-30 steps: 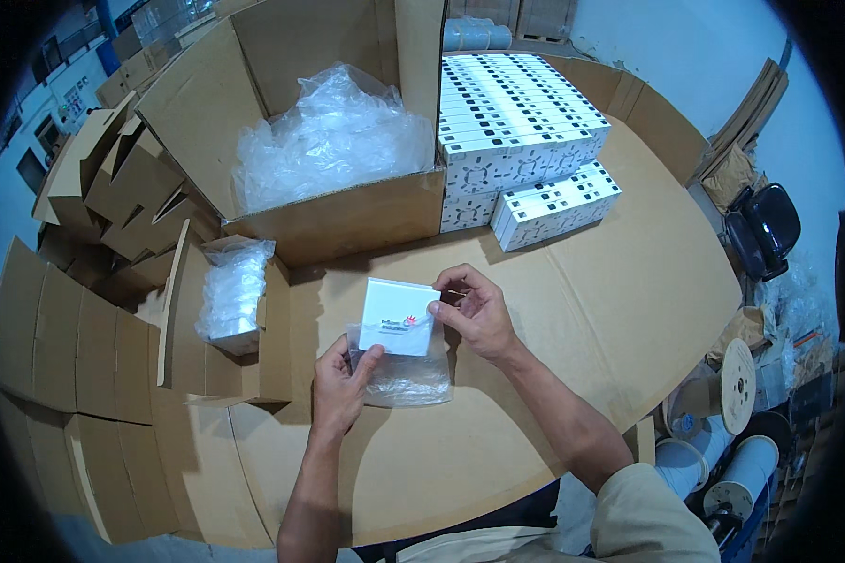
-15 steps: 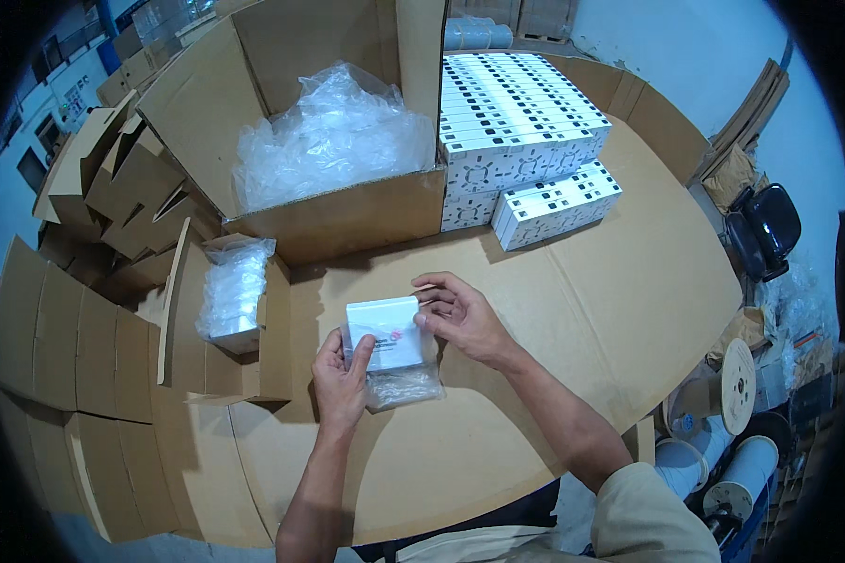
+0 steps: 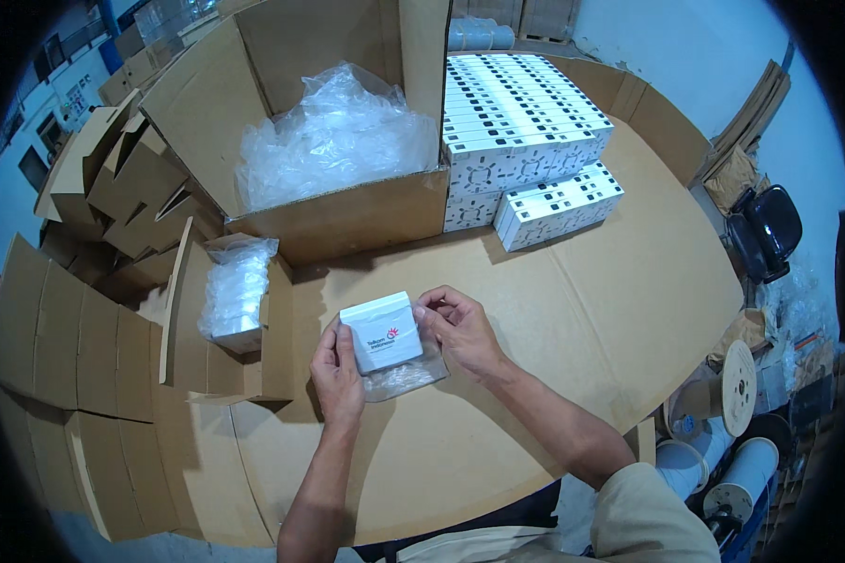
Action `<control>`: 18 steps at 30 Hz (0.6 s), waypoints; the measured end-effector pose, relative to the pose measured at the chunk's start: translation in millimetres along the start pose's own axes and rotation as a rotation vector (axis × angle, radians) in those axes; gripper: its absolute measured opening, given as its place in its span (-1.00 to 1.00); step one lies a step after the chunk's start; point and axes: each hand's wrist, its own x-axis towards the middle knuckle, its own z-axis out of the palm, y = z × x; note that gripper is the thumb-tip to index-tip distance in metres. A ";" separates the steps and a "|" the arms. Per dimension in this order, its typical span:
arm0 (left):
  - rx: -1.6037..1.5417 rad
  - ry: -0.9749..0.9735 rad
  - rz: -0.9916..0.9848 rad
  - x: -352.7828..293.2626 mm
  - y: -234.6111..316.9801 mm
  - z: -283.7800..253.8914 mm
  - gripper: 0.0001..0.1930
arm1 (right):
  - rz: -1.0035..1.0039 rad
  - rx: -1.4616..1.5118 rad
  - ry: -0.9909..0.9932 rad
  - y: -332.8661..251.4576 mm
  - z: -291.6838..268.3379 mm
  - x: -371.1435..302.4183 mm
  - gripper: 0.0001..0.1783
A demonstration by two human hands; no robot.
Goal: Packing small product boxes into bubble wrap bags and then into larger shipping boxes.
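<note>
In front of me a small white square case (image 3: 376,355) with dark print and a red mark sits partly inside a clear plastic bag (image 3: 406,379). My left hand (image 3: 336,377) is closed on the case's left edge, with the thumb on its face. At the other side, the fingertips of my right hand (image 3: 465,336) are pinched together on the bag beside the case's upper right corner. Below the case the bag's crumpled lower part hangs over the cardboard tabletop.
Left of my hands stands an open carton (image 3: 274,342) holding several bagged white cases (image 3: 238,291). A large carton (image 3: 347,220) full of clear plastic bags (image 3: 338,131) rises behind. White patterned boxes (image 3: 526,155) are stacked at the far right of the cardboard-covered table (image 3: 535,413).
The white case has tilted, its right side now higher, and its print shows more plainly. My left thumb has moved up to its left edge; my right hand has shifted slightly right and down.
</note>
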 end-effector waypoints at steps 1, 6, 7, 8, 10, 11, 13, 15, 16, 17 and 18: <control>0.000 -0.001 -0.001 -0.2 0.7 2.1 -0.59 | 0.000 0.038 0.041 1.7 2.6 -0.3 -0.87; 0.049 0.058 0.080 0.4 8.6 9.5 -0.60 | -0.010 0.309 0.094 6.2 15.4 -2.6 -0.87; 0.048 0.059 0.080 1.6 6.2 7.6 -0.60 | -0.044 0.376 0.089 7.5 16.2 -2.1 -0.86; 0.148 0.083 0.164 3.9 1.5 4.2 -0.62 | -0.044 0.375 0.088 7.7 17.0 -2.1 -0.86; 0.247 0.108 0.246 4.4 4.1 3.6 -0.65 | -0.065 0.415 0.099 6.7 18.5 -2.1 -0.87; 0.201 0.091 0.189 3.1 8.4 3.8 -0.67 | -0.065 0.415 0.099 9.8 15.9 -1.7 -0.87; 0.155 0.076 0.134 2.3 13.0 6.7 -0.68 | -0.054 0.416 0.047 14.1 11.7 -1.2 -0.87; -0.069 0.111 0.079 2.5 12.6 9.1 -0.71 | -0.072 0.432 0.054 12.2 14.3 -1.0 -0.88; -0.068 0.112 0.080 3.5 11.8 7.8 -0.71 | -0.089 0.449 0.061 9.1 16.8 -0.9 -0.89; -0.081 0.138 0.148 5.4 10.3 5.7 -0.73 | -0.089 0.449 0.060 6.6 17.7 -1.0 -0.89; -0.093 0.163 0.217 7.2 8.9 3.9 -0.75 | -0.109 0.440 0.040 4.1 17.9 -1.2 -0.88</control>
